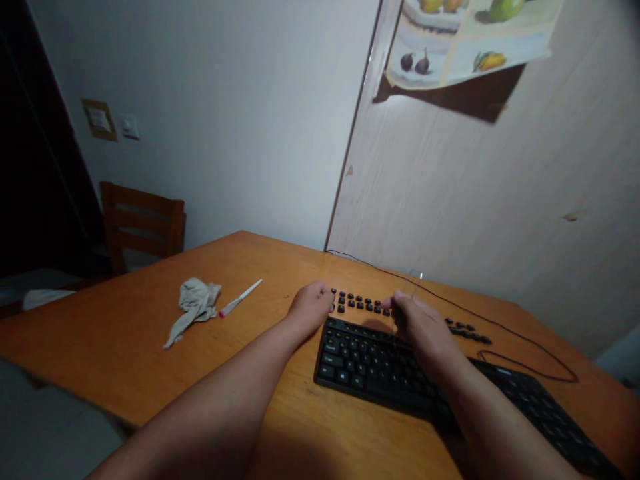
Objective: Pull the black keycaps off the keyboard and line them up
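A black keyboard (370, 373) lies on the table, with bare key positions along its upper rows. Behind it, loose black keycaps (360, 303) stand in rows on the wood. My left hand (313, 303) rests at the left end of these rows, fingers curled in beside the nearest caps; whether one is pinched in them is hidden. My right hand (420, 323) is over the upper part of the keyboard, closed on a thin wire keycap puller (411, 285), whose fine wires show above and below the fingers.
A crumpled grey cloth (196, 303) and a white-handled brush (243, 298) lie on the left of the wooden table (270, 263). More keycaps (470, 332) sit right of my right hand. The keyboard's black cable (520, 327) loops behind. A wooden chair (143, 223) stands at the left.
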`<state>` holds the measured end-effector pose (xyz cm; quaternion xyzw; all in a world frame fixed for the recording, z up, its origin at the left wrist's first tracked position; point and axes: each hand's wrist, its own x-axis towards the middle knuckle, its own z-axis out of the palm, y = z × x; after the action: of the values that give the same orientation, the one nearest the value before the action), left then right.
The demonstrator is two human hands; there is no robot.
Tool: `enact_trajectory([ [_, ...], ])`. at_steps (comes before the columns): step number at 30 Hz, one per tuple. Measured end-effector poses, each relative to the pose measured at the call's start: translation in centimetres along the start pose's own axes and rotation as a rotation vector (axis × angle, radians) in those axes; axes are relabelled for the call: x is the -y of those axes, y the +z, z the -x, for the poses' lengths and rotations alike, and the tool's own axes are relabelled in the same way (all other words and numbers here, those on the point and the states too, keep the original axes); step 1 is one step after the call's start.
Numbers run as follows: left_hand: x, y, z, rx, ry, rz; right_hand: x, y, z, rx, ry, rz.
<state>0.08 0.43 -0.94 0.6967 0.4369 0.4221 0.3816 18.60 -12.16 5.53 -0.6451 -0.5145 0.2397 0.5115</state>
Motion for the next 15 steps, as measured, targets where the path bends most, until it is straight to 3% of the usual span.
enact_trajectory([
  [6, -0.9, -0.2, 0.4, 0.026, 0.074, -0.044, -0.3, 0.5, 0.8, 0.272, 0.005, -0.231],
  [15, -1.7, -0.1, 1.2, 0.041, 0.163, -0.152, -0.2, 0.9, 1.5, 0.391, -0.042, -0.236],
])
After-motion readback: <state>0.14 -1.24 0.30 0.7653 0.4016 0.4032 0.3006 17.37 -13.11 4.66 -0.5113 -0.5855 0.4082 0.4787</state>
